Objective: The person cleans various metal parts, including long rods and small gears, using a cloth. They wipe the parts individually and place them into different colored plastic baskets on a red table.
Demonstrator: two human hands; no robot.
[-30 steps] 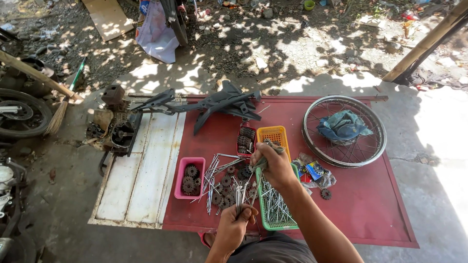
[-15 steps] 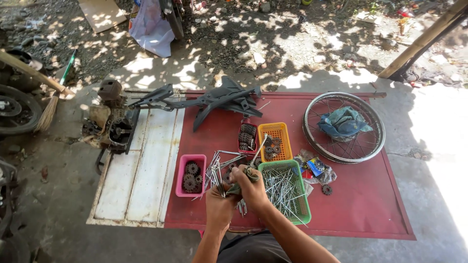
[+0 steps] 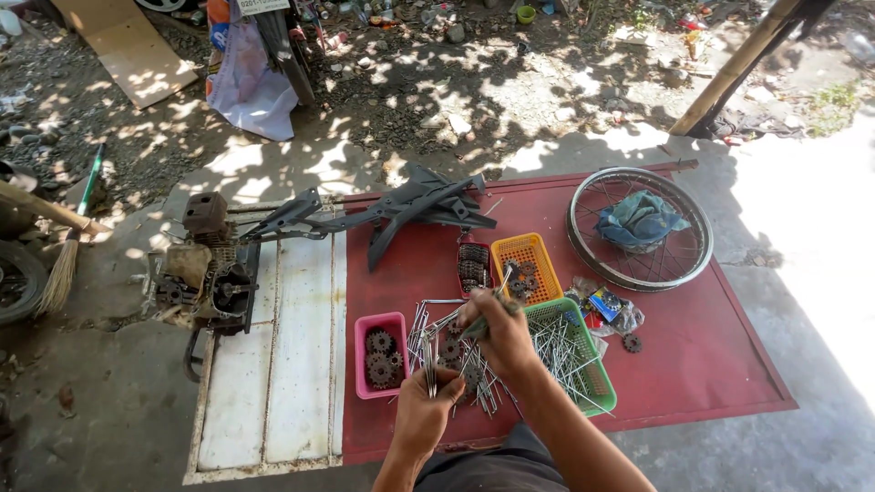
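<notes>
The left hand [image 3: 427,405] is closed around a bundle of thin metal spokes [image 3: 430,360], which stand up out of the fist over the red sheet [image 3: 693,364]. The right hand [image 3: 499,330] is closed on a few more spokes, pinched between fingers and thumb just beside the rim of the green basket [image 3: 597,387], which holds a loose heap of the same spokes. More spokes and small sprockets [image 3: 460,360] lie scattered on the sheet between the two hands. A pink tray [image 3: 361,364] with sprockets in it sits just left of the left hand, and an orange basket [image 3: 538,260] lies beyond the right hand. Farther right a spoked wheel rim [image 3: 583,251] lies flat with a blue rag [image 3: 643,220] inside it. A dark motorcycle frame [image 3: 410,208] lies across the far edge of the sheet, and an engine [image 3: 205,273] rests by the white panel [image 3: 292,364].
</notes>
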